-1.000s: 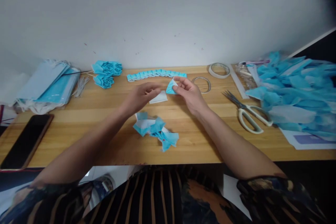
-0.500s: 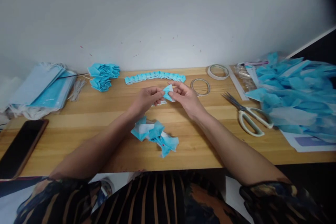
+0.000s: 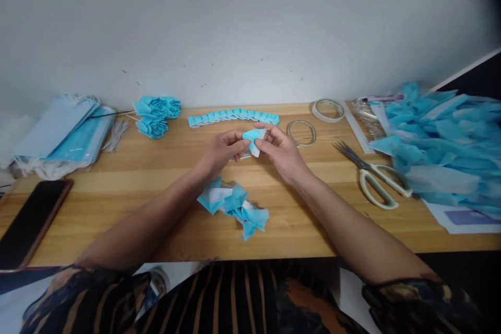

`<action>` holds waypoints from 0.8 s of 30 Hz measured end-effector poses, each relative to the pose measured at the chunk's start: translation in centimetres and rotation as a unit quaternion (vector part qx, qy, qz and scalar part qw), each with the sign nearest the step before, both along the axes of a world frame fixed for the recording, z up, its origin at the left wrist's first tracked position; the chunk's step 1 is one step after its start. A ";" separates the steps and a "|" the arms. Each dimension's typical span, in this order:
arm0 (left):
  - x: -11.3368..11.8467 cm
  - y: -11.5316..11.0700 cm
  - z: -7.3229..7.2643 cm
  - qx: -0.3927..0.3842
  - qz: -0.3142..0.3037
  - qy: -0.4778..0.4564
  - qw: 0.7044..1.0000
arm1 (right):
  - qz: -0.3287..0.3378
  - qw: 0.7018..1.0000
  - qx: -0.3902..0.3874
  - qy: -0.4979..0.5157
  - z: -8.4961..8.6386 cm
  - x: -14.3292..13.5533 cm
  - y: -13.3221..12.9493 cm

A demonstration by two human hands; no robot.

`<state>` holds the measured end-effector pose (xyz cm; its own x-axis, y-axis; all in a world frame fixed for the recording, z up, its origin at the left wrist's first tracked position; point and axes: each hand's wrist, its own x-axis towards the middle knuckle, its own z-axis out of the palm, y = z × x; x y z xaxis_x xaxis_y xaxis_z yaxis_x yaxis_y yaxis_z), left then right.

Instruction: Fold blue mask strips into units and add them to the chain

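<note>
Between my two hands is a small folded piece of blue and white mask fabric, held above the middle of the table. My left hand pinches its left side between thumb and fingers. On the right side, the thumb and fingers of my right hand are closed on it too. Partly hidden under my left fingers lies a small white piece. Nearer to me, crumpled blue and white fabric pieces lie between my forearms. Behind my hands stretches a pleated blue strip.
Blue fabric flowers on stems, stacked face masks, white ties and a phone are at left. At right lie tape rolls, a ring, scissors, a white strip and a blue fabric heap.
The fabric piece in my fingers has been turned and its fold has changed, with a white part now pointing down. Both hands keep hold of it. The view has shifted slightly.
</note>
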<state>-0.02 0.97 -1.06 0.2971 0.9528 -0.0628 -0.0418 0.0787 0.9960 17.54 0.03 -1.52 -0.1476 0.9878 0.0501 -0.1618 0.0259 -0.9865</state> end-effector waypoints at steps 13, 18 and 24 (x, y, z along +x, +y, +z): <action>0.0 0.2 -0.2 -0.024 0.015 -0.030 0.999 | 0.028 0.999 0.002 -0.044 -0.6 -0.1 -0.1; -0.2 0.3 0.1 0.002 0.036 0.012 0.999 | 0.016 0.999 0.007 -0.046 0.1 0.4 0.0; -0.3 0.0 0.6 0.017 0.039 0.044 0.998 | -0.009 0.996 0.042 -0.078 0.4 0.9 0.3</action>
<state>-0.30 0.96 -0.43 0.2166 0.9749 -0.0518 0.0409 0.0439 0.9982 18.49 0.35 -1.15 -0.1431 0.9835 0.1110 -0.0063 0.1112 -0.9938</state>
